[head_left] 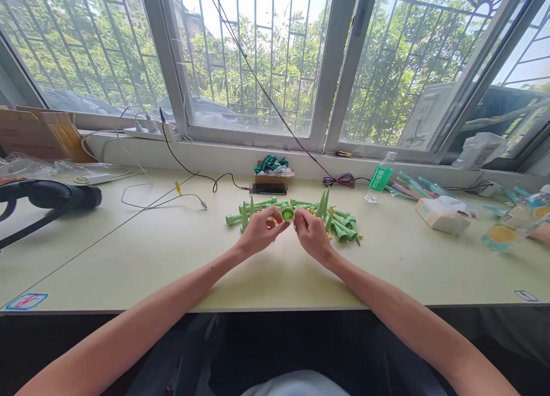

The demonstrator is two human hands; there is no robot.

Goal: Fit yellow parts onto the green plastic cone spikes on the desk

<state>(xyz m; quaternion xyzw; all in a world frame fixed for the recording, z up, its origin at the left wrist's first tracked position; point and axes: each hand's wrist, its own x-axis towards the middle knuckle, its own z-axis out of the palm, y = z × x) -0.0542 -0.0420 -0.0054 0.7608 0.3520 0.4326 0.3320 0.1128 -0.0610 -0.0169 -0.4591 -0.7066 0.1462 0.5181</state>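
The green cap (287,214) sits between the 2 hands, left hand (259,231) and right hand (312,234) each pinching a side, equally near.

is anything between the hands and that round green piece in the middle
Nothing visible is. The left hand and right hand meet at the round green piece, fingers at either side of it. The pile of green cones lies behind and beside it.
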